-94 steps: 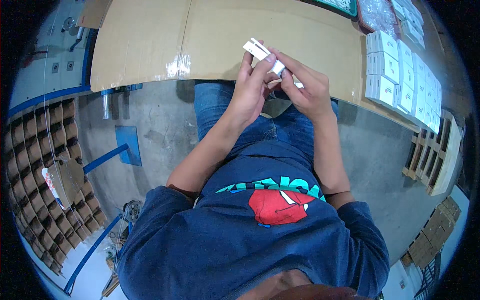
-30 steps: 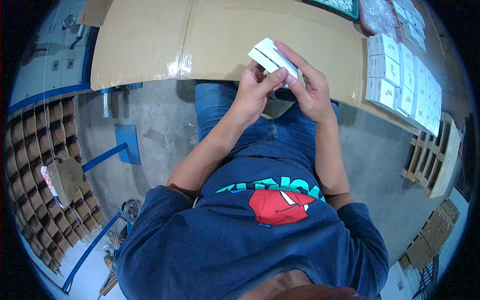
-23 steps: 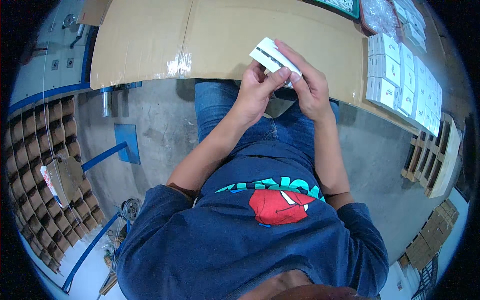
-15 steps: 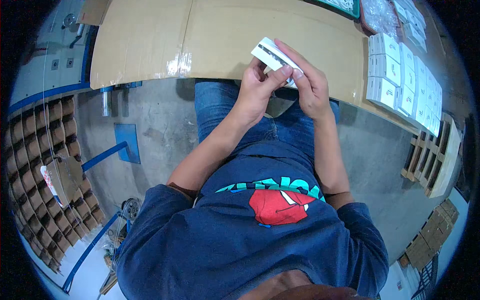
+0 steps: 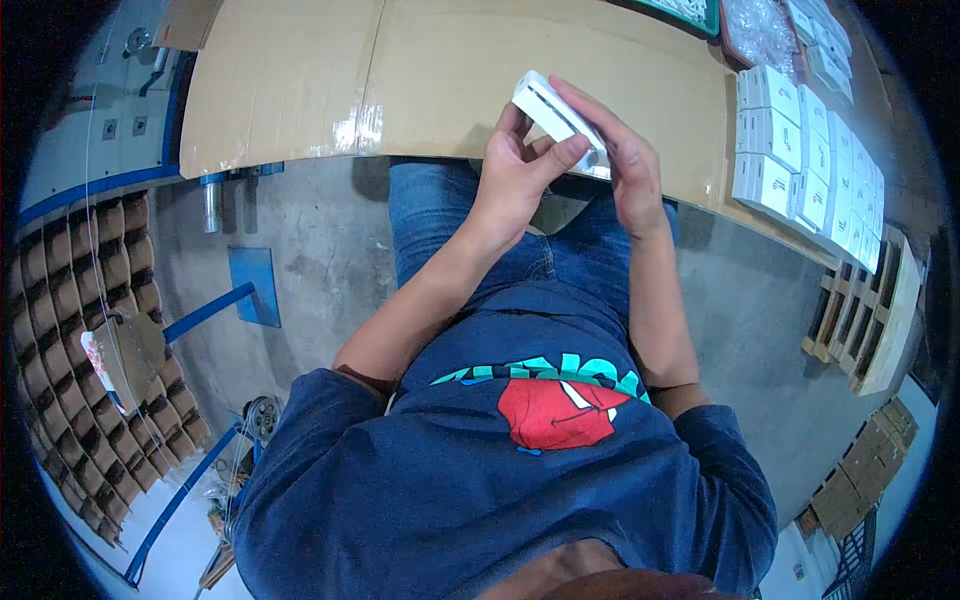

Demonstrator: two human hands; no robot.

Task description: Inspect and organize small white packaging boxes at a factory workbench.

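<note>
A small white box (image 5: 552, 110) is held tilted between my two hands, above the near edge of the cardboard-covered table (image 5: 450, 90). A narrow dark slit runs along its side. My left hand (image 5: 520, 170) grips the box's near left side, its thumb pressed on the lower end and its fingers partly hidden behind. My right hand (image 5: 628, 170) lies along the far right side with its fingers stretched over the box. What is inside the box cannot be made out.
Stacks of white boxes (image 5: 775, 140) stand at the table's right end. Behind them are a tray of clear plastic bags (image 5: 757, 35) and a green tray (image 5: 705, 15) of white pieces. A wooden pallet (image 5: 870, 310) lies below right; cardboard dividers (image 5: 90, 350) stand at left.
The box has turned in my hands, and its dark opening along the side has narrowed to a slit. My right thumb has moved away from the left thumb.
</note>
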